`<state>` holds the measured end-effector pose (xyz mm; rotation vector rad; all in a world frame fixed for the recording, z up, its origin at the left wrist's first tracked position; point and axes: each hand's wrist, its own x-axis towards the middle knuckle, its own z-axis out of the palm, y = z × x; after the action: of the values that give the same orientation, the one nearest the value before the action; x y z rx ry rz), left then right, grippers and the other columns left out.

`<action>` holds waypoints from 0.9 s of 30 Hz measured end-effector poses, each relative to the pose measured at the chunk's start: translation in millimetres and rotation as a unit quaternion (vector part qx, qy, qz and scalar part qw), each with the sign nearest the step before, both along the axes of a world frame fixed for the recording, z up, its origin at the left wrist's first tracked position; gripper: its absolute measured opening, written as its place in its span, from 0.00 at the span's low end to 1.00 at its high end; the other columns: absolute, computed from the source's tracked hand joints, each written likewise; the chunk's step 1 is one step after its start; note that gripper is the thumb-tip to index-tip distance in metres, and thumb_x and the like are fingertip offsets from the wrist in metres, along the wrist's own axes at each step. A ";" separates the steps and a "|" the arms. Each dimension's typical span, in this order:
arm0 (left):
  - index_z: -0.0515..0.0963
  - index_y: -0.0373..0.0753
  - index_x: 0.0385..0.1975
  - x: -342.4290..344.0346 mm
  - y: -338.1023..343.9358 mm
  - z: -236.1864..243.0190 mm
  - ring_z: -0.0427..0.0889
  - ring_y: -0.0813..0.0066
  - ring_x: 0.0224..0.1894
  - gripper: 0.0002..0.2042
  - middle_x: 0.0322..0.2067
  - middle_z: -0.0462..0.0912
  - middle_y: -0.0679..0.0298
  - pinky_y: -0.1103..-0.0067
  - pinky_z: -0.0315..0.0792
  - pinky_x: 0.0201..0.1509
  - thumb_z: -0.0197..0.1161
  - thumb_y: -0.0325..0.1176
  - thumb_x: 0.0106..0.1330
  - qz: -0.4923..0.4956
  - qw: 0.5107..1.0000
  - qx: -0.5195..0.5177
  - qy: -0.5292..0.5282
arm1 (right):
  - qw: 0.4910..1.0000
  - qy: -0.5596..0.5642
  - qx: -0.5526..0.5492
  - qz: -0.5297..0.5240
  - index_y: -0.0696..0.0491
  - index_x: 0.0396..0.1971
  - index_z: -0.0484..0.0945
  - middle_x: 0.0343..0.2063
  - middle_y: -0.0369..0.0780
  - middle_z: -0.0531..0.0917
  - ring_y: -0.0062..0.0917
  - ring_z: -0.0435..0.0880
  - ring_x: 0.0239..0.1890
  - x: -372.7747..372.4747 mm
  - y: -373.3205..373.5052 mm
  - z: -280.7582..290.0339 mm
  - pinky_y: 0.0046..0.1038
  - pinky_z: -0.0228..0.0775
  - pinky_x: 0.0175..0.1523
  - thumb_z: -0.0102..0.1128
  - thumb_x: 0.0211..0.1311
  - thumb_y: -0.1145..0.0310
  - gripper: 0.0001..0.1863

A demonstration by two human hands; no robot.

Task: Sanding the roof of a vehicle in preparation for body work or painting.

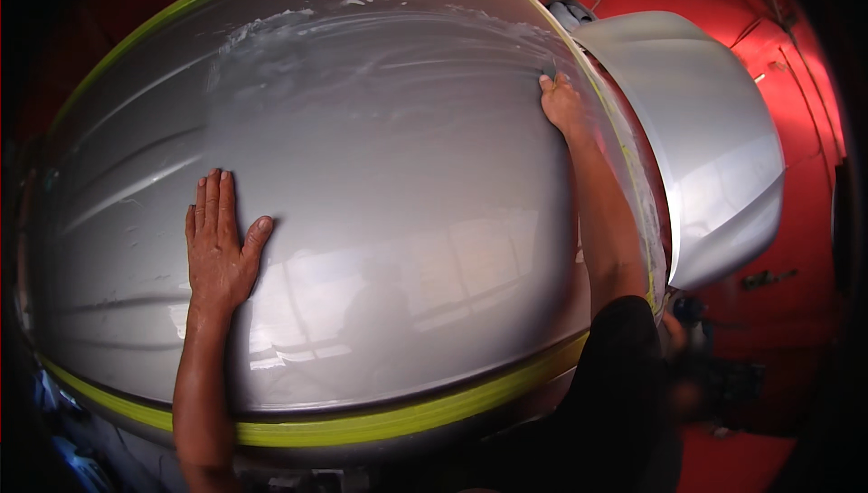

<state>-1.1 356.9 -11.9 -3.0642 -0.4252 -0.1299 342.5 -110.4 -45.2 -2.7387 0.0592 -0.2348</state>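
Observation:
A large, curved silver-grey vehicle panel fills most of the view. Flat on its left part rests my left hand, fingers stretched out and thumb apart. My right arm reaches far across the panel's right side. Near the far right edge, my right hand is closed against the surface; what its fingers hold, if anything, is hidden. Whitish wet smears lie along the panel's far part, to the left of that hand. Yellow-green tape borders the near edge and runs round the far left edge as well.
A second, smaller silver panel stands close beyond the right edge of the large one. Red floor shows around both. Dark objects lie low on the right, and blue things at the lower left.

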 end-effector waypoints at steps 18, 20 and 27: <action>0.50 0.45 0.80 1.0 1.1 -2.1 0.43 0.63 0.82 0.42 0.80 0.48 0.61 0.57 0.40 0.84 0.40 0.69 0.74 0.009 1.000 -0.002 0.007 | 0.970 0.057 -0.236 -0.011 0.65 0.46 0.82 0.46 0.63 0.83 0.58 0.84 0.51 -39.1 -87.0 -4.3 0.51 0.73 0.60 0.42 0.78 0.57 0.26; 0.50 0.45 0.80 0.9 1.5 -1.5 0.43 0.63 0.82 0.43 0.80 0.48 0.61 0.57 0.41 0.84 0.40 0.69 0.74 0.010 1.000 0.003 0.003 | 0.983 0.041 -0.143 -0.111 0.66 0.48 0.82 0.47 0.64 0.83 0.57 0.82 0.55 -44.6 -140.6 -30.3 0.51 0.70 0.63 0.41 0.78 0.54 0.29; 0.50 0.43 0.79 0.3 0.7 -4.9 0.43 0.62 0.82 0.43 0.80 0.49 0.60 0.57 0.41 0.83 0.40 0.69 0.74 -0.001 1.000 0.011 -0.009 | 0.987 -0.106 -0.116 0.020 0.67 0.59 0.74 0.56 0.61 0.76 0.58 0.76 0.60 -99.8 -66.9 -33.6 0.51 0.65 0.68 0.44 0.78 0.52 0.31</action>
<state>-0.8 357.5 -16.8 -3.0435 -0.4191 -0.1628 242.7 -177.3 -78.8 -2.9229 -0.0876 -0.5512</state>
